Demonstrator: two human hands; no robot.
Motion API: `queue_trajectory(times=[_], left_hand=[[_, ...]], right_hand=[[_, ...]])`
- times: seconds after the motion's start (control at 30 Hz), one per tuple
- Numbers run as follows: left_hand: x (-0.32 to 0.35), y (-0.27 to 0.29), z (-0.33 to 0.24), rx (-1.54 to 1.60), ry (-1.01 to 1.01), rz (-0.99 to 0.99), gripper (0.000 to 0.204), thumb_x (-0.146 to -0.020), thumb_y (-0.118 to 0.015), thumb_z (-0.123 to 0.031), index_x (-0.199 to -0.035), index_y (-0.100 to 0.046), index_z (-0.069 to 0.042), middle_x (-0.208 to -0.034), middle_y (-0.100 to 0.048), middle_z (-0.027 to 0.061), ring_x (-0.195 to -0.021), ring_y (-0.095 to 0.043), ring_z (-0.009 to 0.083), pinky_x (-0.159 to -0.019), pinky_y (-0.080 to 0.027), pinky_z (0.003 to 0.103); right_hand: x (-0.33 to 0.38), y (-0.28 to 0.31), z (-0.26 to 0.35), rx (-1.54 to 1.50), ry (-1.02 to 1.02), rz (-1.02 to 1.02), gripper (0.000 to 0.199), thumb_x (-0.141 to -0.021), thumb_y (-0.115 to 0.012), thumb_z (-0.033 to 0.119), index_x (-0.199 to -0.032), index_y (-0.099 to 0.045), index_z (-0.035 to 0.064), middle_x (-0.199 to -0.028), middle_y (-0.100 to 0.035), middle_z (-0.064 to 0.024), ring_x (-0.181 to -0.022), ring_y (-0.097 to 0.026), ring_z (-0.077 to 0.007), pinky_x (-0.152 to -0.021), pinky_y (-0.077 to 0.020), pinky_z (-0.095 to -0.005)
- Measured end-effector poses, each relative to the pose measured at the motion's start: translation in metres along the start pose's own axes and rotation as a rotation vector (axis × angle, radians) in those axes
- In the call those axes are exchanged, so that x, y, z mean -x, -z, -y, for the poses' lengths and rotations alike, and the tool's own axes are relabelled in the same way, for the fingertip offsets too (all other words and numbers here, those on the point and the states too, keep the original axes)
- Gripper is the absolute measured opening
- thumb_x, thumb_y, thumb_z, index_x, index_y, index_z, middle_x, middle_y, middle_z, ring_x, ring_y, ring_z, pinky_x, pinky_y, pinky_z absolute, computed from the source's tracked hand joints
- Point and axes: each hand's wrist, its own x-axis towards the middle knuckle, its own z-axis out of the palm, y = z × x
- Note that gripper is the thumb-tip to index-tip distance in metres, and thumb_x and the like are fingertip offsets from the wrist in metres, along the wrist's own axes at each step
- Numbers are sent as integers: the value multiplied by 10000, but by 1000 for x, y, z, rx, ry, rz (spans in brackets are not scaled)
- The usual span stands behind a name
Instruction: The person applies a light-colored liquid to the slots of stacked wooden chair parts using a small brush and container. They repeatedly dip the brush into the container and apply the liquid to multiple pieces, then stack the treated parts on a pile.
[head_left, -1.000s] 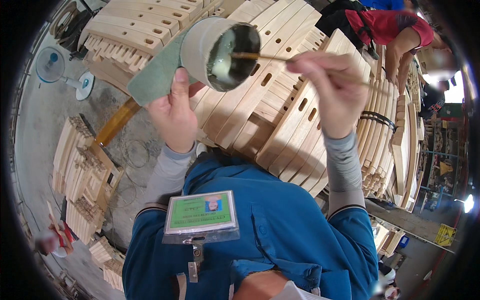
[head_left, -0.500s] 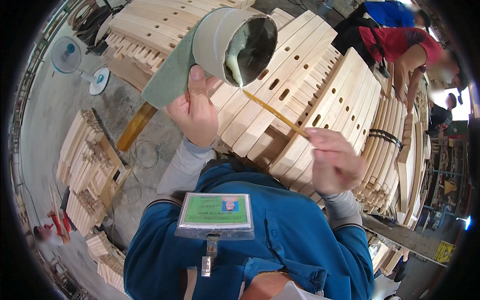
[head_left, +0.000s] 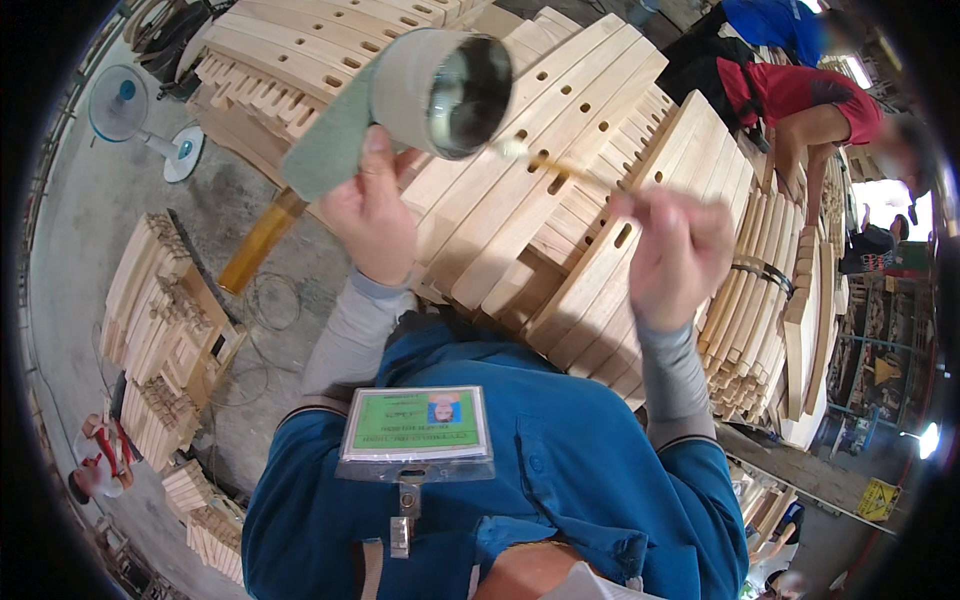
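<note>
In my left hand is a round, pale cup, tipped so its dark, shiny mouth faces right. A flat grey-green piece lies against the cup, under my thumb, and an amber handle sticks out below it; how these parts join is hidden. My right hand pinches a thin, yellow-brown stick, blurred by motion. A whitish blob shows at the stick's far tip, just outside the cup's mouth. Beneath both hands lie pale wooden slats with oval slots.
More slotted boards are stacked at the far left. A strapped bundle of wooden pieces stands right. A fan and a wood pile are on the left floor. A person in red bends over at the far right.
The stick's tip has moved away from the cup's mouth, with a whitish blob now on it. My right hand has risen and turned; the cup has shifted slightly left.
</note>
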Motion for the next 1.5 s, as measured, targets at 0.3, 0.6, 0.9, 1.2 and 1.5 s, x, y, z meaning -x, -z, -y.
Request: queue_trajectory(times=[0.3,0.6,0.9,1.2,1.5], left_hand=[[-7,35,4,-53,-37,-78,255,-891,-469,-138,-1056,-519,49,-1015,-567,116,-848,-582,162,-647,-543,286],[-5,51,2,-42,-39,-103,248,-899,-441,-110,-1098,-496,27,-1053,-552,104,-906,-567,164,-666,-537,293],[1,49,5,-104,23,-72,250,-900,-442,-120,-1068,-514,51,-1016,-567,114,-883,-578,165,-669,-537,295],[0,36,0,-114,63,-15,262,-900,-449,-135,-1067,-514,57,-1003,-569,105,-867,-578,154,-677,-532,283],[0,8,-8,-6,68,66,241,-885,-481,-131,-1073,-509,17,-989,-572,88,-844,-581,141,-673,-536,259]], right_hand=[[-87,25,-87,301,-417,435,162,-814,-592,96,-777,-511,-40,-723,-602,-107,-660,-618,-151,-619,-524,-234],[-87,6,-112,712,-131,598,176,-756,-627,103,-693,-504,-6,-579,-574,-88,-500,-574,-155,-470,-442,-265],[-87,13,-114,642,-189,623,182,-779,-627,132,-710,-513,8,-586,-565,-61,-539,-565,-123,-524,-462,-230],[-88,22,-99,447,-378,511,114,-809,-583,49,-807,-534,-54,-742,-605,-99,-715,-614,-136,-667,-516,-227],[-53,-8,7,39,-158,155,104,-767,-611,-16,-824,-542,-69,-770,-617,-158,-756,-621,-186,-698,-529,-270]])
